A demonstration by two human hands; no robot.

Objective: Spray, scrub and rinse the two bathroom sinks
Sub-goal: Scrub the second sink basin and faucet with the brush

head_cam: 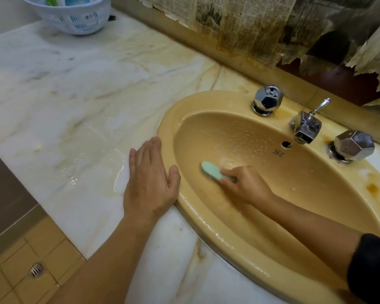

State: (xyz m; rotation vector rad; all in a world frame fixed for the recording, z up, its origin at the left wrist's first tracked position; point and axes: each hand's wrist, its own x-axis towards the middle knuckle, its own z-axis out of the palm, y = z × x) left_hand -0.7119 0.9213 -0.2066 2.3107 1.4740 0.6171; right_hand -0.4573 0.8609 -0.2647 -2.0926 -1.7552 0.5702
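Sink (pixel 261 244): tan basin, wet, foam-beaded, set in marble counter (pixel 75 95).
Brush (pixel 213 172): mint, against the sink's left inner wall; right hand (pixel 246 185) has its fingers curled round the handle.
Left hand (pixel 149 178): flat, fingers straight and together, on the counter at the sink's left rim, thumb on the rim.
Risks: wet counter could let the bracing palm slide; soapy handle could slip; orange stain (pixel 372 188) on the sink's right rim may go unscrubbed.
Nearby: spout (pixel 305 128) and two knobs behind the sink, overhanging its back wall; basket (pixel 75 16) far left of the sink.
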